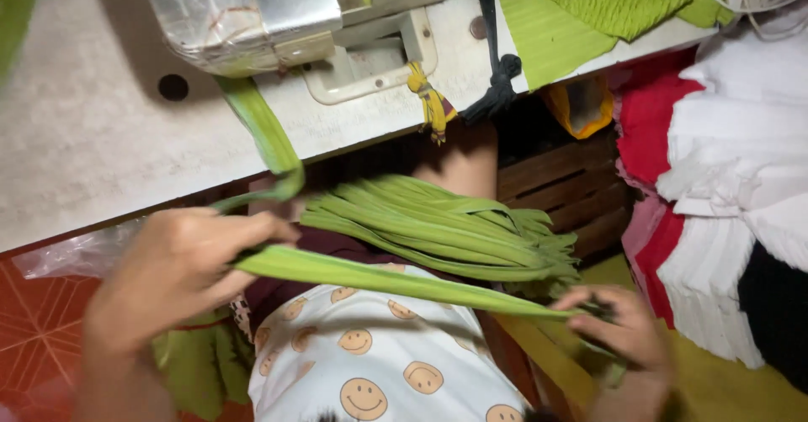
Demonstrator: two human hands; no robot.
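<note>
Head view: the left hand (181,266) pinches one end of a long green fabric strip (379,277), and the right hand (623,329) is closed on its other end, so the strip stretches across the person's lap. Just behind it lies a bundle of green strips (446,224). Above, a sewing machine (252,14) stands on the pale worktop (76,136); white and red cloth (724,153) is stacked at right.
</note>
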